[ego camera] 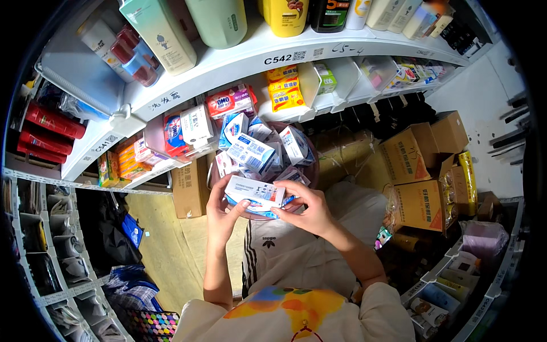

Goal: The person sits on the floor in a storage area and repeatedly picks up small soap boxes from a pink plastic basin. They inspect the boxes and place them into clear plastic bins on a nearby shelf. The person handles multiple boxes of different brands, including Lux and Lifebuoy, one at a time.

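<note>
Between both hands I hold a white and blue soap box (255, 192), its printed side turned up. My left hand (225, 205) grips its left end, thumb on the near face. At the other end, the fingers and thumb of my right hand (305, 205) close on it, with a blue pen-like item (289, 199) at that hand's fingers. Just beyond the box stands a pink basin (315, 171) heaped with soap boxes. One box (252, 154) lies slantwise on top of the heap, and another box (295, 145) leans at its right side.
A white shelf (239, 64) with shampoo bottles (216, 21) crosses above the basin. Lower bins hold OMO soap packs (229, 101) and yellow soap packs (285, 89). Opened cardboard cartons (416, 205) stand at right; a compartment rack (64, 239) is at left.
</note>
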Motion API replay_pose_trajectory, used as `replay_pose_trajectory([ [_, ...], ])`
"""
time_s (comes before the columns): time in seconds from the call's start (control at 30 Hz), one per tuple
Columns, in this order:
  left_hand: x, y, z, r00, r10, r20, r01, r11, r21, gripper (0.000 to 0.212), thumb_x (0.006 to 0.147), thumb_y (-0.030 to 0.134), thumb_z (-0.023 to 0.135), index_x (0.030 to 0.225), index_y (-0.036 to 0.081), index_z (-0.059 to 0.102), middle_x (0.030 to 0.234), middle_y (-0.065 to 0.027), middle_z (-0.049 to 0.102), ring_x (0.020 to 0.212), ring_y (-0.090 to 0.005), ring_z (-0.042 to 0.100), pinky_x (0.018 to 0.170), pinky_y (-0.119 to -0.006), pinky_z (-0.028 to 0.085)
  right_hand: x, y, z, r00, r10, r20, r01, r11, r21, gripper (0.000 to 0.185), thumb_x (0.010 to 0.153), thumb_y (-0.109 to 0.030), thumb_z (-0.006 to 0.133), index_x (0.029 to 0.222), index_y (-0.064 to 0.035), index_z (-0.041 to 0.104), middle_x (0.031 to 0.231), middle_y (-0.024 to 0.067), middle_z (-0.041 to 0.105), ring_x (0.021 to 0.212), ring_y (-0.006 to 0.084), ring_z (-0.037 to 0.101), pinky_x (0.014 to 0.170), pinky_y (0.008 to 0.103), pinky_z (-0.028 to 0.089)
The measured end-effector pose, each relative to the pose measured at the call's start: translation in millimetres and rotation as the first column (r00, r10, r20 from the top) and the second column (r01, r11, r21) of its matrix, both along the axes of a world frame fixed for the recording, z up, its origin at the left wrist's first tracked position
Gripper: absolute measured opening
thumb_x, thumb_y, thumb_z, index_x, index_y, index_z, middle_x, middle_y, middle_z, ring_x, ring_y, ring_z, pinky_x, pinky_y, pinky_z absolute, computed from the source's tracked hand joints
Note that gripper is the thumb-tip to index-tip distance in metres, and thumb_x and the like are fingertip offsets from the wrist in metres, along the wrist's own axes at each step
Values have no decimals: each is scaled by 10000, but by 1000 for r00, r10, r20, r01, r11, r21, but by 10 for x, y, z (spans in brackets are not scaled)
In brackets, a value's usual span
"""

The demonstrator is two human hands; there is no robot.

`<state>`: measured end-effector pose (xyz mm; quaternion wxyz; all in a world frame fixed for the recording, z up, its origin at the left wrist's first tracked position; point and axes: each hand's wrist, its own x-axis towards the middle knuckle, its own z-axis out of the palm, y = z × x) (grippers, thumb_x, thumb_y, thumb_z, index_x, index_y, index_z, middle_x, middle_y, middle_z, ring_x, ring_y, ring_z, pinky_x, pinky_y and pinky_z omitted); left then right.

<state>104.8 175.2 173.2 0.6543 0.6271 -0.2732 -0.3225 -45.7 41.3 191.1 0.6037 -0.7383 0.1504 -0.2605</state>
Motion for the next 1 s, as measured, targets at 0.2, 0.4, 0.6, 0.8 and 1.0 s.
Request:
replay_pose_trajectory([
  [0.2,-121,-46,76,963,125,238,-130,991,7,1029,537,252,798,1354,76,197,1342,-160,289,1241,-277,297,981,-454,285,135,194,-44,992,-107,63,116,981,-154,562,676,-82,702,1176,6,463,1055,157,577,880,211,616,699,288,511],
  [0.4,-343,-105,227,914,165,370,-201,978,63,1176,465,187,833,1373,70,94,1318,-167,233,1215,-304,300,960,-440,332,146,252,-102,973,-154,173,205,918,-339,711,643,-79,715,1264,-23,376,1096,158,557,893,283,598,728,330,487],
  [0.6,-304,-173,223,946,180,270,-184,983,-13,1078,492,117,795,1359,68,155,1313,-146,256,1210,-283,315,901,-439,410,113,233,-130,974,-159,161,219,842,-493,719,638,-83,715,1269,-49,373,1030,143,574,820,244,606,661,300,500],
  [0.8,-278,-187,261,955,231,186,-218,972,-87,1063,511,59,748,1370,125,125,1276,-193,322,1188,-303,349,934,-437,367,94,71,-108,980,-35,197,114,905,-409,618,729,-152,652,1265,-36,366,1142,153,519,961,276,557,789,342,461],
  [1.0,-186,-115,280,932,283,226,-275,959,-65,1064,517,68,752,1371,151,122,1271,-184,324,1201,-312,333,948,-454,350,187,-96,-193,924,-362,124,378,811,-447,448,765,-177,613,1147,-11,447,1101,168,505,1003,335,483,856,388,388],
])
